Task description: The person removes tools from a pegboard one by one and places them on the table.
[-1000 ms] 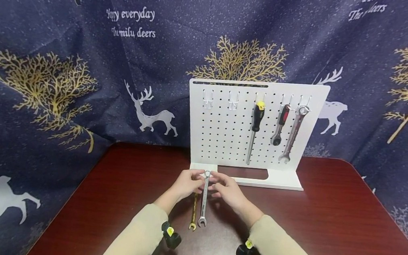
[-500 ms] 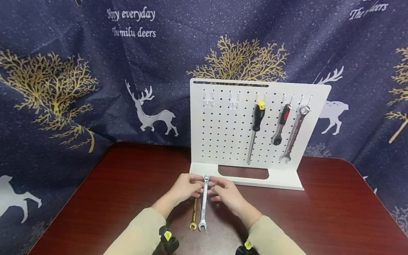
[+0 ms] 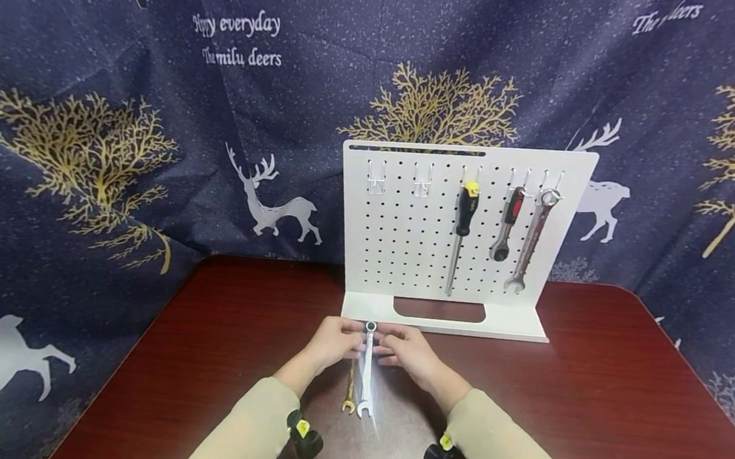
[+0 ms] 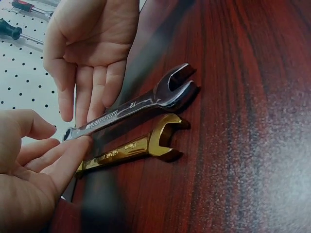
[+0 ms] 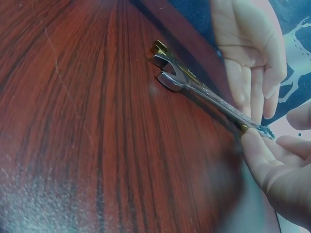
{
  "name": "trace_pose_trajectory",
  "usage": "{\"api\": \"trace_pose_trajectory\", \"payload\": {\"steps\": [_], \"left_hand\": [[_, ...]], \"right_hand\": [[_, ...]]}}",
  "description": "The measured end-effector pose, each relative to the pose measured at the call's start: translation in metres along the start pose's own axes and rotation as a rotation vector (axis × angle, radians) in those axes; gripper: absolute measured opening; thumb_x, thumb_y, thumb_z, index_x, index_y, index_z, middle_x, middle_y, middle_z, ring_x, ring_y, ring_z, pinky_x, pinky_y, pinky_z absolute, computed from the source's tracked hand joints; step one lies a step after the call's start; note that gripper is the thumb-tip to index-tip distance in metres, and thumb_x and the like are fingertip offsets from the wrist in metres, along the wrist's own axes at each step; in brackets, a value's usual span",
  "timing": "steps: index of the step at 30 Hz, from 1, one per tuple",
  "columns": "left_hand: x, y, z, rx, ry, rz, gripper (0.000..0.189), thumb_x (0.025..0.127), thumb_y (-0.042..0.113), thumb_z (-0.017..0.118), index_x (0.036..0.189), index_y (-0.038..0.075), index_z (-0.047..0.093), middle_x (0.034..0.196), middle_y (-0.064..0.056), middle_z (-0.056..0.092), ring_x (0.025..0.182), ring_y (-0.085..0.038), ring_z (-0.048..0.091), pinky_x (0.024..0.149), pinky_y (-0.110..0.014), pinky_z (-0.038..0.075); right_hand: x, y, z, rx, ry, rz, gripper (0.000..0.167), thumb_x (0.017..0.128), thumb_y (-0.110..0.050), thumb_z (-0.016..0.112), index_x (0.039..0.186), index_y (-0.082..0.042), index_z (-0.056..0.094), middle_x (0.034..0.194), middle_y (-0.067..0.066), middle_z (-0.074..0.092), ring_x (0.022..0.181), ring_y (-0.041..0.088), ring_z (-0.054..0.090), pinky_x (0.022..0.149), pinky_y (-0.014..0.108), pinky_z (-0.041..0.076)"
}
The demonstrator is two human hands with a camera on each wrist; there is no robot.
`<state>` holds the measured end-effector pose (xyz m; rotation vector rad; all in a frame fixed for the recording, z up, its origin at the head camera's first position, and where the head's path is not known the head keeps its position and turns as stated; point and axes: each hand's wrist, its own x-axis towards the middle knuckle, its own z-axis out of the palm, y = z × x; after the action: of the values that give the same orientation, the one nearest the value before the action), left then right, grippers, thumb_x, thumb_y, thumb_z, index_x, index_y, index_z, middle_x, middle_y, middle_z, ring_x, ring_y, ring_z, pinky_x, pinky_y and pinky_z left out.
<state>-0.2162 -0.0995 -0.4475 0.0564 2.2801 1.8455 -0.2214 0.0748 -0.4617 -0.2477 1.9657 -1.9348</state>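
Observation:
A silver combination wrench (image 3: 366, 375) points its open end toward me, ring end between the fingertips of both hands. Its shaft is marked 12 in the left wrist view. My left hand (image 3: 331, 339) touches the ring end from the left, thumb apart from the fingers (image 4: 77, 150). From the other side my right hand (image 3: 411, 350) meets it with extended fingers (image 4: 97, 87). Close along the silver wrench's left side lies a gold wrench (image 3: 349, 392), its far end hidden by the left hand.
Behind the hands stands a white pegboard (image 3: 419, 241). On it hang a black-and-yellow screwdriver (image 3: 465, 212), a ratchet (image 3: 508, 223) with a red-and-black handle, and a large wrench (image 3: 532, 240). Clear hooks (image 3: 422, 183) project at its left. The dark red table (image 3: 257, 293) extends around.
The silver wrench's ring end has come down and toward me, with both hands following it slightly. The gold wrench stays about where it was.

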Motion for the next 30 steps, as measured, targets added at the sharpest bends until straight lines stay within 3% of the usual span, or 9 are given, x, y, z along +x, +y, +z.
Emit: {"api": "trace_pose_trajectory", "payload": {"steps": [7, 10, 17, 30], "left_hand": [[-0.02, 0.026, 0.001, 0.006, 0.0, -0.019, 0.034, 0.089, -0.005, 0.049, 0.118, -0.022, 0.05, 0.109, -0.037, 0.06, 0.092, -0.039, 0.067, 0.083, -0.043, 0.057], [-0.023, 0.03, 0.002, 0.003, 0.005, -0.024, 0.034, 0.089, -0.004, 0.049, 0.118, -0.022, 0.051, 0.109, -0.037, 0.061, 0.091, -0.035, 0.067, 0.083, -0.043, 0.057], [-0.001, 0.003, 0.004, 0.019, 0.012, -0.045, 0.033, 0.087, -0.001, 0.05, 0.115, -0.017, 0.056, 0.107, -0.028, 0.063, 0.087, -0.025, 0.067, 0.079, -0.037, 0.058], [-0.002, 0.006, 0.009, 0.04, 0.013, -0.055, 0.038, 0.084, 0.001, 0.047, 0.116, -0.016, 0.056, 0.111, -0.03, 0.062, 0.102, -0.035, 0.065, 0.081, -0.04, 0.057]], "right_hand": [[-0.001, -0.003, 0.003, 0.01, 0.0, 0.032, 0.046, 0.093, -0.004, 0.043, 0.136, 0.013, 0.038, 0.133, 0.034, 0.047, 0.107, 0.034, 0.063, 0.087, 0.041, 0.056], [0.0, -0.003, 0.004, 0.017, 0.003, 0.044, 0.046, 0.094, -0.006, 0.043, 0.136, 0.012, 0.038, 0.133, 0.033, 0.047, 0.109, 0.035, 0.062, 0.087, 0.041, 0.055], [-0.004, -0.009, 0.009, 0.027, 0.027, 0.069, 0.047, 0.091, -0.003, 0.041, 0.136, 0.012, 0.038, 0.133, 0.033, 0.047, 0.11, 0.036, 0.06, 0.088, 0.044, 0.055], [0.0, -0.003, 0.01, 0.04, 0.04, 0.063, 0.048, 0.089, -0.004, 0.041, 0.134, 0.011, 0.041, 0.13, 0.031, 0.05, 0.113, 0.038, 0.058, 0.088, 0.043, 0.055]]}}
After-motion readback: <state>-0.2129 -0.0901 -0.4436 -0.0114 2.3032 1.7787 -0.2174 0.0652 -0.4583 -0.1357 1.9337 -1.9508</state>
